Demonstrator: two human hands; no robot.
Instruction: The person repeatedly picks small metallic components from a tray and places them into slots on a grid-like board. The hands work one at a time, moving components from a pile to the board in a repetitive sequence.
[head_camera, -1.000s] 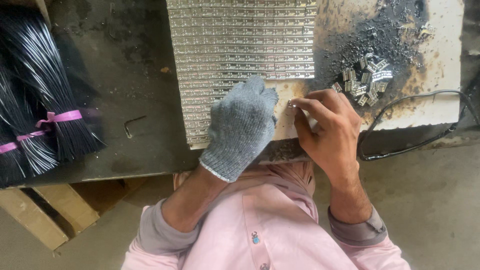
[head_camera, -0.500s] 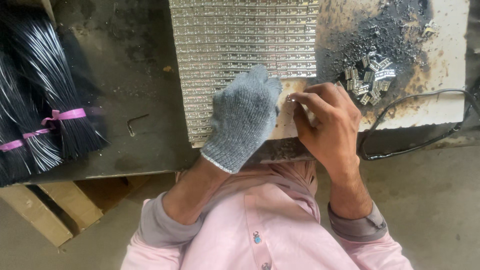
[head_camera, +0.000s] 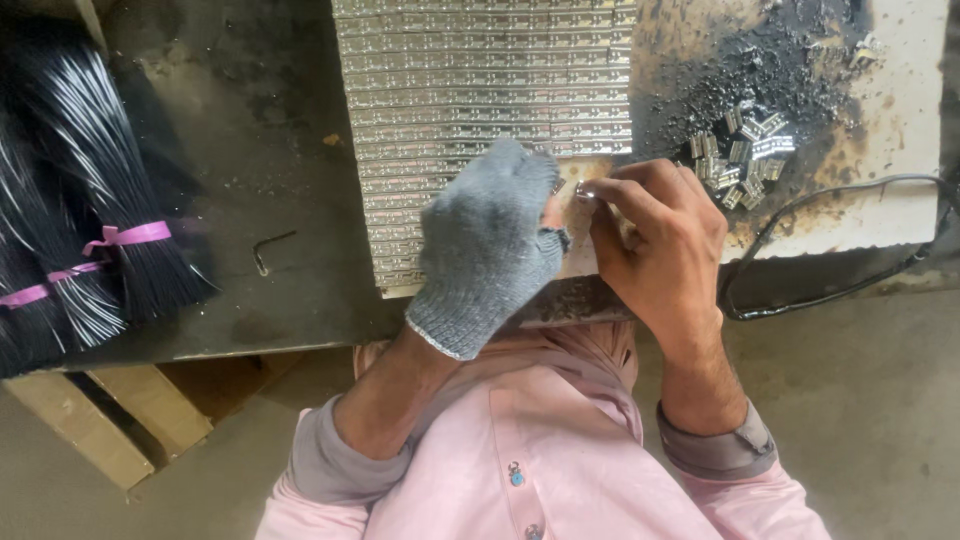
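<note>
My left hand (head_camera: 487, 240), in a grey knit glove, rests on the near part of a board covered with tight rows of small metal clips (head_camera: 480, 90). My bare right hand (head_camera: 660, 245) sits just to its right, its fingertips pinching a small shiny metal piece (head_camera: 583, 188) at the edge of the filled rows. A loose heap of the same metal clips (head_camera: 742, 155) lies beyond my right hand on a sooty patch of a pale board (head_camera: 890, 130).
Bundles of black bristles tied with pink bands (head_camera: 80, 230) lie at the left on the dark table. A small bent hex key (head_camera: 265, 250) lies on the table. A black cable (head_camera: 840, 245) loops at the right. Wooden pallet pieces (head_camera: 120, 410) lie below.
Both hands have stayed over the near edge of the clip rows, with only small shifts; my right fingertips still work at the same spot.
</note>
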